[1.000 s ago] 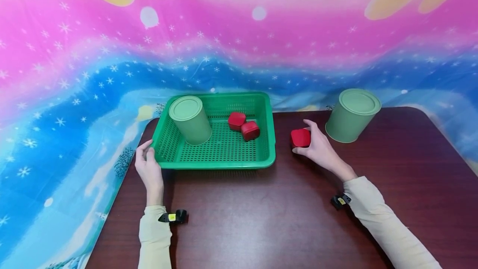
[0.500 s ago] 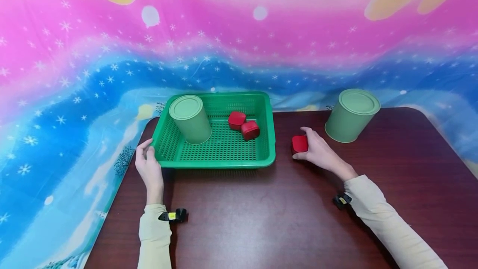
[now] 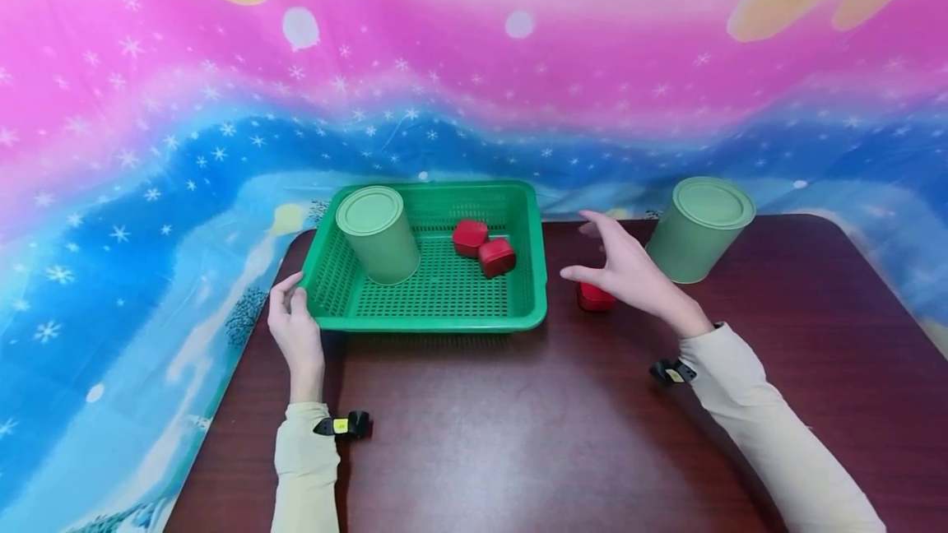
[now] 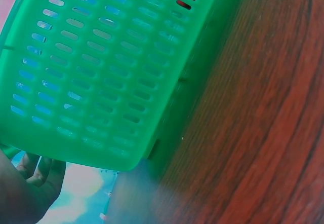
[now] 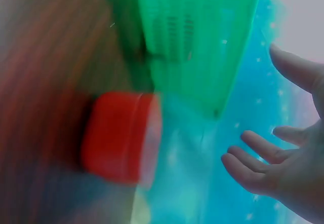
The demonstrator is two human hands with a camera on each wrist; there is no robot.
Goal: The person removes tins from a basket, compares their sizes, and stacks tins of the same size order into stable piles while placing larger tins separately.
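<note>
My right hand (image 3: 633,266), thumb and fingers spread, hangs above a red box (image 3: 596,298), apart from it. The box stands on the brown surface (image 3: 474,426), just beside the basket's right edge; a green can (image 3: 692,245) stands farther right, near the surface's far edge. My left hand (image 3: 296,331) holds the green basket (image 3: 425,325) by its left edge, near the front corner, fingers bent. Inside, two red boxes (image 3: 497,258) touch toward the right edge; a second can (image 3: 383,245) stands toward the left edge.
</note>
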